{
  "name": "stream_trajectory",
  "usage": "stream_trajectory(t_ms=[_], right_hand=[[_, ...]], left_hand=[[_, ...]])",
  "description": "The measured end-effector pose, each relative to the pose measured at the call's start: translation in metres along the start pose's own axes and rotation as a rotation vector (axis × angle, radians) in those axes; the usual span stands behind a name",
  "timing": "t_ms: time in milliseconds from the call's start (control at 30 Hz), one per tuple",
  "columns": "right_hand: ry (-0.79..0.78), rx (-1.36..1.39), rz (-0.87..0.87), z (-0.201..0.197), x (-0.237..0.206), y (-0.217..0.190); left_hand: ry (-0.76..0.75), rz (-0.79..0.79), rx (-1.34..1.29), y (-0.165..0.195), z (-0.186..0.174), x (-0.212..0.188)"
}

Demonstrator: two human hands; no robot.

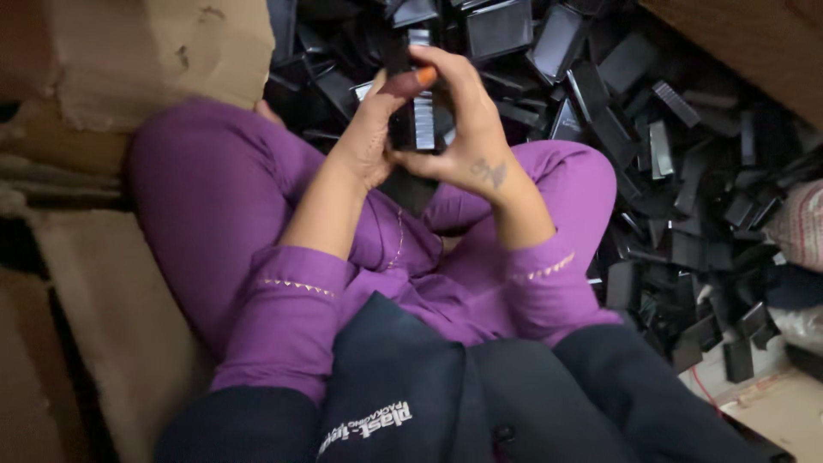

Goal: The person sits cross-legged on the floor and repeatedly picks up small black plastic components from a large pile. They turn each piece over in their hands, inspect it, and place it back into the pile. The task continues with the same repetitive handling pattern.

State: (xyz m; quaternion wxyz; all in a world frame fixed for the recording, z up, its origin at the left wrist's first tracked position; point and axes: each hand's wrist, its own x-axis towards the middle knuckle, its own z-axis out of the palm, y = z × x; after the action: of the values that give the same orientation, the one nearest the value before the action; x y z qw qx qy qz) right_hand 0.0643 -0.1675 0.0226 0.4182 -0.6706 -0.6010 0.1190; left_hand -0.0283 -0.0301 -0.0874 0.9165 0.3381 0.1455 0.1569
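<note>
I sit cross-legged in purple clothes with both hands raised in front of me. My left hand [369, 137] and my right hand [467, 129] together grip a stack of black flat plastic pieces [420, 120], the left on its left side, the right wrapped over its top and right edge. Its ribbed light edge shows between my fingers. Beyond my hands lies a big heap of loose black plastic pieces [651, 154] spread over the floor.
Brown cardboard [146, 51] stands at the upper left, with more cardboard [103, 326] down the left side and another sheet [754, 43] at the upper right. A whitish sack [801, 227] lies at the right edge.
</note>
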Motion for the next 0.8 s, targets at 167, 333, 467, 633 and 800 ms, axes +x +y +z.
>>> stream_trajectory(t_ms=[167,333,467,633,800], right_hand=[[0.032,-0.12,-0.082,-0.006,-0.004,-0.012],[0.018,-0.085,0.055,-0.02,-0.002,-0.002],[-0.017,-0.276,0.043,-0.013,-0.005,-0.003],[0.054,-0.352,-0.034,-0.02,-0.005,-0.009],[0.448,-0.015,-0.101,-0.031,-0.01,-0.008]], left_hand=[[-0.135,0.011,-0.247,0.024,0.028,-0.017],[-0.001,-0.06,-0.242,0.049,0.048,-0.027],[0.128,-0.227,0.056,0.042,0.052,-0.021],[0.056,-0.059,-0.082,0.019,0.03,-0.007],[0.199,-0.158,-0.194,0.018,0.024,-0.007]])
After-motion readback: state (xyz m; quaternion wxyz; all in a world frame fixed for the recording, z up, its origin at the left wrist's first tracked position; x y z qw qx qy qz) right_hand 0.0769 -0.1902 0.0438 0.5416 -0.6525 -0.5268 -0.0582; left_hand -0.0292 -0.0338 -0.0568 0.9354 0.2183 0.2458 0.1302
